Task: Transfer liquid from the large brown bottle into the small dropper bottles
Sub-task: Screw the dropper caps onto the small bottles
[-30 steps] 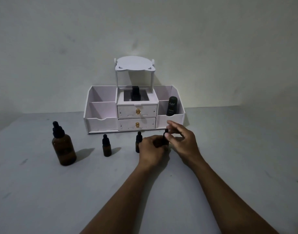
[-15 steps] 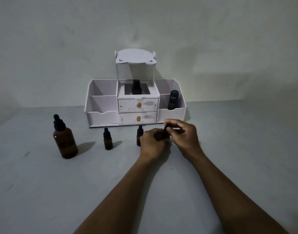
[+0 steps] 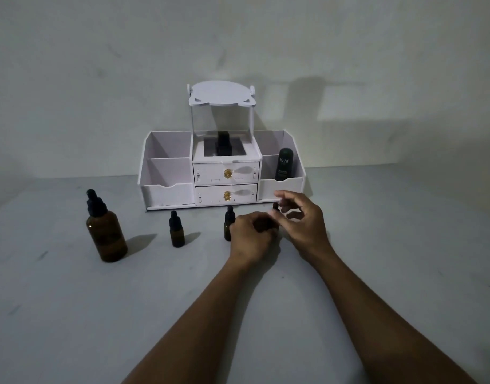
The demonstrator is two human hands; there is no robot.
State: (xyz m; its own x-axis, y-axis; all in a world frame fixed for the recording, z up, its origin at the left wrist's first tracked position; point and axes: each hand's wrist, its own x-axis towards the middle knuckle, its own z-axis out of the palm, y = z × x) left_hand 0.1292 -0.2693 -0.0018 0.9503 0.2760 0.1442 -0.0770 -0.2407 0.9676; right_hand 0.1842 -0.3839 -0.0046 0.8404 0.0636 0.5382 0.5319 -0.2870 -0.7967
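The large brown bottle [image 3: 106, 234] with a black dropper cap stands at the left of the grey table. One small dropper bottle [image 3: 176, 230] stands to its right, apart from my hands. A second small bottle [image 3: 227, 221] is half hidden behind my left hand [image 3: 252, 236]. My left hand grips the body of a third small bottle [image 3: 267, 225], which is mostly covered. Its black cap tip [image 3: 275, 207] pokes up between my fingers. My right hand [image 3: 302, 223] curls round that cap with thumb and fingers, the index finger raised above it.
A white desk organiser [image 3: 166, 189] with two drawers stands against the wall behind the bottles. A dark tube [image 3: 284, 164] sits in its right compartment and a black item [image 3: 223, 146] in its top middle tray. Bare grey table [image 3: 404, 245] lies to the right and in front.
Both hands stay on the same small bottle. My right index finger has lifted off the cap and the fingers have shifted round it. The view has tilted slightly.
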